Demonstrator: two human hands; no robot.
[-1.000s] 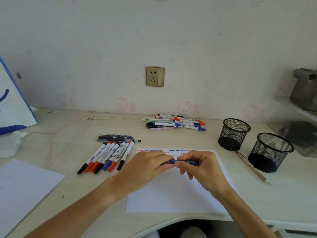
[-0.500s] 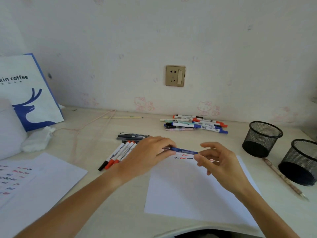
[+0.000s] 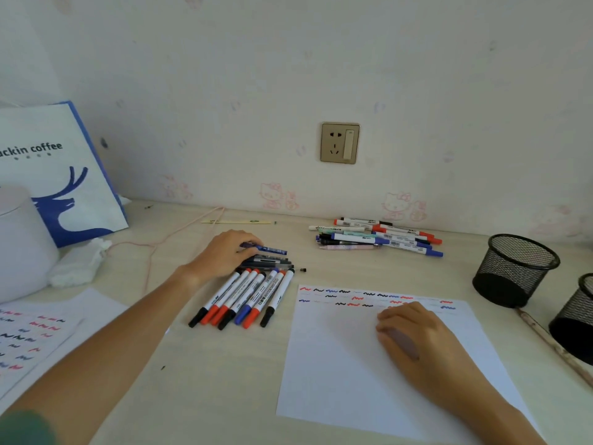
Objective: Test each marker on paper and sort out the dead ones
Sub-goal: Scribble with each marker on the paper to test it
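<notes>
My left hand (image 3: 224, 255) holds a blue marker (image 3: 271, 249) just above a small stack of dark pens (image 3: 269, 261) at the far end of a row of white markers (image 3: 244, 298) with black, red and blue caps. My right hand (image 3: 414, 338) rests flat on the white test sheet (image 3: 346, 364), fingers loosely curled, holding nothing. Red, black and blue squiggles (image 3: 353, 298) run along the sheet's far edge. A second pile of markers (image 3: 375, 237) lies by the wall.
Two black mesh cups (image 3: 513, 268) (image 3: 574, 319) stand at the right, a pencil (image 3: 552, 345) beside them. Another scribbled sheet (image 3: 29, 335) lies at the left. A coffee paper bag (image 3: 61, 175), a white object (image 3: 19, 242), a crumpled tissue (image 3: 80, 264) and a thin cord (image 3: 167, 239) occupy the far left.
My left hand carried the blue marker left and away from the sheet to the stack of pens. My right hand let go of it and dropped onto the paper. The view shifted left.
</notes>
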